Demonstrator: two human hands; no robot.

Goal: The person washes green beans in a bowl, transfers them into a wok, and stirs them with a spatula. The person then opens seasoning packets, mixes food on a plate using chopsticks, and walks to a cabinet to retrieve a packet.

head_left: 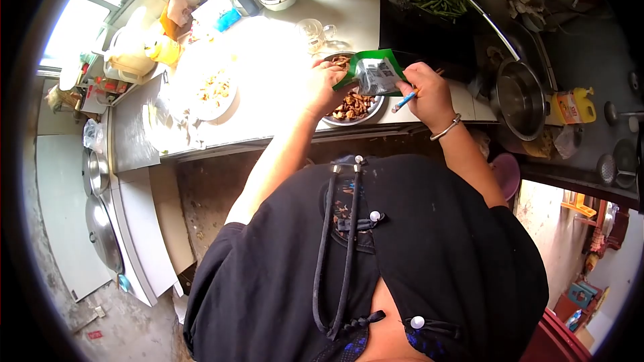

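Head view: green-edged plastic packet [377,75] above round metal bowl [355,122] of brown pieces [350,107], pale tabletop [345,10]. Long axis roughly crosswise, ends toward either hand. Left hand [325,82]: grip clamped on left edge; right hand [429,94]: right edge, plus slim blue stick [404,100].

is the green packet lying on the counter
No, the left hand and right hand hold the green packet up over the bowl of brown pieces.

Black short-sleeved top [463,241], white buttons [417,322], silver bracelet [447,129]
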